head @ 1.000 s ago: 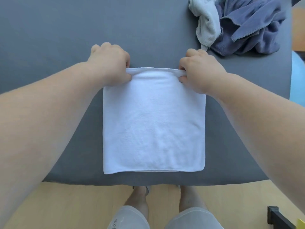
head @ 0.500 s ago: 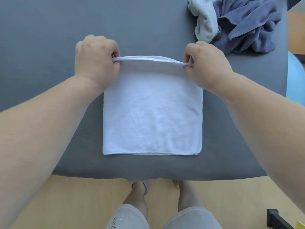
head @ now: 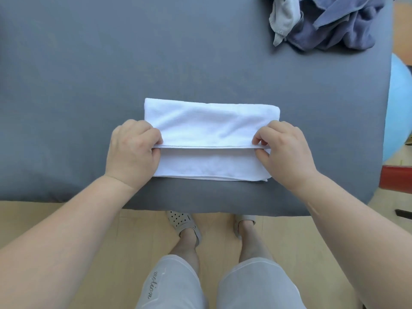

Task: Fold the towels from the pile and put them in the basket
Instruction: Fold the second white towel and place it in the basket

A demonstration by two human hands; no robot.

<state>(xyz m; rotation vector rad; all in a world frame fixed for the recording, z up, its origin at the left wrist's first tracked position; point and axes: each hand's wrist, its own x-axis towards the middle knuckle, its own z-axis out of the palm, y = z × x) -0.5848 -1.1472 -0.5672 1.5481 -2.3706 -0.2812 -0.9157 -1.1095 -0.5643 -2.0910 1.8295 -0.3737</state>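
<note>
White towel (head: 209, 123) lies flat near the front edge of the grey table (head: 89, 74), centred on the person's stance. Its far half is doubled toward the near edge, the folded-over hem stopping short of the bottom layer's near edge, so a strip of bottom layer shows. Left hand (head: 133, 152) pinches the hem at the towel's left end, thumb under and fingers on top. Right hand (head: 283, 150) pinches the same hem at the towel's right end, thumb and forefinger closed on the edge. Both hands touch the towel; whether the hem is lifted or pressed down, can't tell from this angle. Pile (head: 330, 21), grey and blue-purple cloths crumpled together, sits far right of the towel at the table's back corner, well apart from it. Blue ball (head: 399, 108) off the table's right side
</note>
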